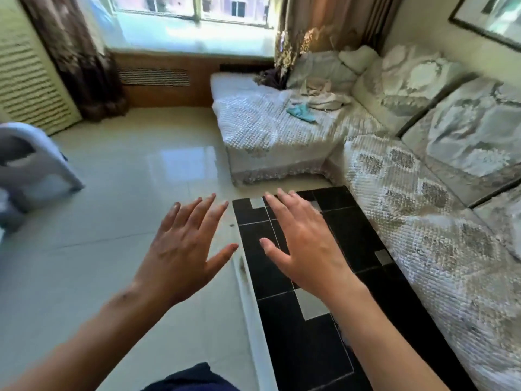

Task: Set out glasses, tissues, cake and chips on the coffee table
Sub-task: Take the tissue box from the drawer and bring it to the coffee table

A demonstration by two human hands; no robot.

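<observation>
My left hand (183, 246) is held out palm down with fingers spread, holding nothing, above the pale tiled floor. My right hand (304, 241) is likewise spread and holds nothing, hovering over a black surface with grey squares and thin pale lines (352, 230) that runs beside the sofa. I cannot tell whether this black surface is the coffee table top or a floor mat. No glasses, tissues, cake or chips are in view.
An L-shaped sofa (408, 221) in pale quilted covers fills the right side, with loose cloths (318, 100) and a teal item (301, 112) on its far section. A white plastic stool (31, 165) stands at left. A window, curtains and a radiator cover line the far wall.
</observation>
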